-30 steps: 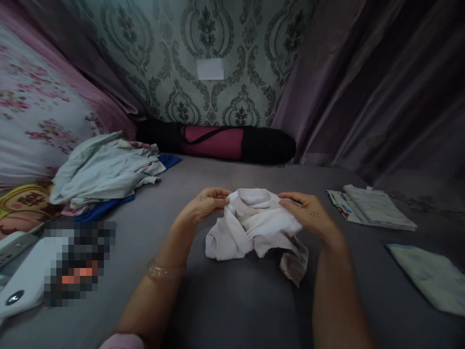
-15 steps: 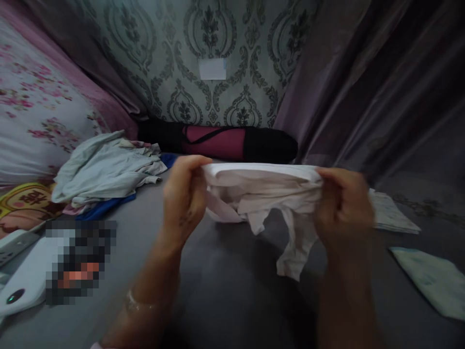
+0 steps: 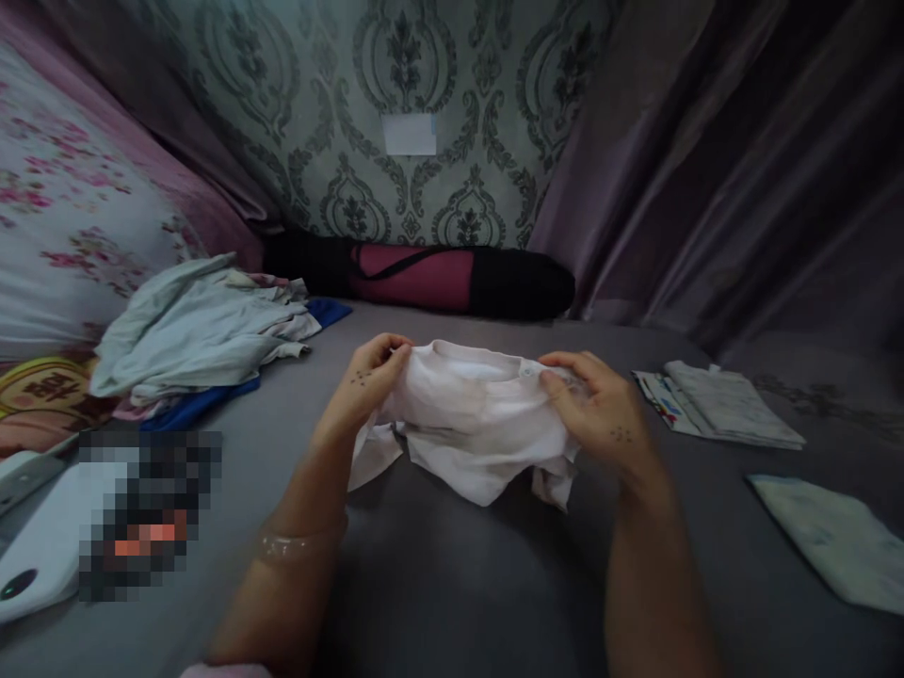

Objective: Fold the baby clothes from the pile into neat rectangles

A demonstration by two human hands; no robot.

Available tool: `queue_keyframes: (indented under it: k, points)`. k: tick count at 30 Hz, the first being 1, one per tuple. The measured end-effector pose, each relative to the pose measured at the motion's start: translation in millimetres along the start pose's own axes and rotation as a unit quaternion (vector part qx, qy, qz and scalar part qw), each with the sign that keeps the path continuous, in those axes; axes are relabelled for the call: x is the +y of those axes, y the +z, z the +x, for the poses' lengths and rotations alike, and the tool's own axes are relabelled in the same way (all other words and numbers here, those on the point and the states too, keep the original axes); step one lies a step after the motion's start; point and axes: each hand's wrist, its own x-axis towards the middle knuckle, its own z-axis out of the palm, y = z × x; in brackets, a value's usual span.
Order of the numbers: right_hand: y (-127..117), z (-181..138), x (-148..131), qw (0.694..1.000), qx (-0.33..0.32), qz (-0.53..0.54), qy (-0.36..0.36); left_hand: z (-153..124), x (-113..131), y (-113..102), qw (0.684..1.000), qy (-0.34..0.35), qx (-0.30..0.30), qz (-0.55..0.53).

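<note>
A small white garment (image 3: 470,424) is stretched between my two hands just above the grey bed sheet (image 3: 452,584). My left hand (image 3: 367,381) pinches its left upper edge, fingers closed on the cloth. My right hand (image 3: 593,410) grips the right upper edge by the neckline. The garment's lower part hangs crumpled and touches the sheet. A clear bangle sits on my left wrist.
A heap of pale and blue clothes (image 3: 204,334) lies at the left beside a floral pillow (image 3: 63,235). Folded cloths (image 3: 720,405) and another folded piece (image 3: 833,537) lie at the right. A pink and black roll (image 3: 438,278) rests against the patterned wall. A white device (image 3: 35,565) sits at the lower left.
Both hands lifted the garment and pulled it wide half a second ago; now they have lowered it toward the sheet, still holding its upper edge, with it more spread than a second ago.
</note>
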Motion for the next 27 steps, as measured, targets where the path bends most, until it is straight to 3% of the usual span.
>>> queue_keyframes:
  k: [9,17,22,27]
  points:
    - [2.4,-0.5,8.8,0.999,-0.030,0.006,0.030,-8.9,9.1,-3.5,0.995,-0.016,-0.089,-0.033]
    - [7.0,0.2,12.2,1.000,0.000,0.009,0.010,-9.9,10.0,-7.2,0.996,0.005,-0.089,-0.013]
    - [2.2,1.8,2.1,1.000,0.024,-0.003,-0.003,-12.1,15.3,-17.1,0.992,0.080,-0.082,0.059]
    - [-5.6,23.2,-9.6,0.997,0.045,-0.043,-0.054,-0.7,34.5,-32.4,0.964,0.190,-0.060,0.176]
